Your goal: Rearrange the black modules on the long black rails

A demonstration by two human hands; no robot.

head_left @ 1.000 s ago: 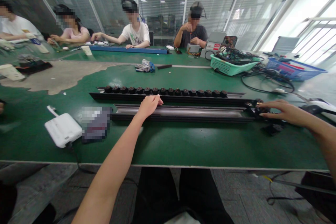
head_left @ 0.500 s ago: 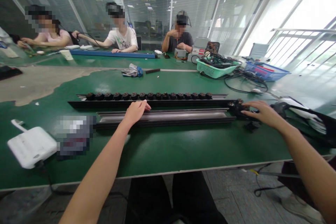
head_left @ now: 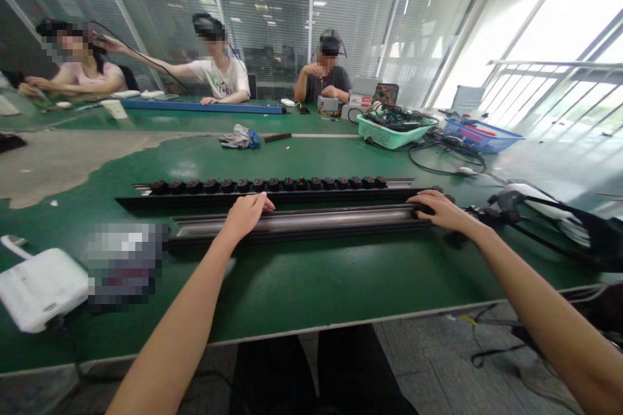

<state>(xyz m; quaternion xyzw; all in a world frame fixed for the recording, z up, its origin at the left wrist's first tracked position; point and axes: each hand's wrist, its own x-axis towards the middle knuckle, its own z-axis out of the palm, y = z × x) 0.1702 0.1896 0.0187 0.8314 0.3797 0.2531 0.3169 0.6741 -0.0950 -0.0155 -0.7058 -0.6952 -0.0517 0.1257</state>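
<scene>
Two long black rails lie across the green table (head_left: 311, 279) in front of me. The far rail (head_left: 272, 197) carries a row of several small black round parts (head_left: 272, 183). The near rail (head_left: 302, 221) has a bare grey channel. My left hand (head_left: 244, 214) rests on the near rail near its middle, fingers curled loosely over its far edge. At the near rail's right end sits my right hand (head_left: 437, 209), fingers bent down onto a small dark part that I cannot make out. A heap of small black parts (head_left: 481, 214) lies just right of that hand.
A white box (head_left: 39, 285) and a blurred-out item (head_left: 124, 264) sit at the left. A green basket (head_left: 392, 131) of cables, a blue basket (head_left: 481, 135) and loose cables lie far right. Three people work at the far side. A grey cloth (head_left: 238, 138) lies mid-table.
My right hand has moved left from the heap of black parts to the right end of the near rail. My left hand stays on the rail. The view has swung to the right.
</scene>
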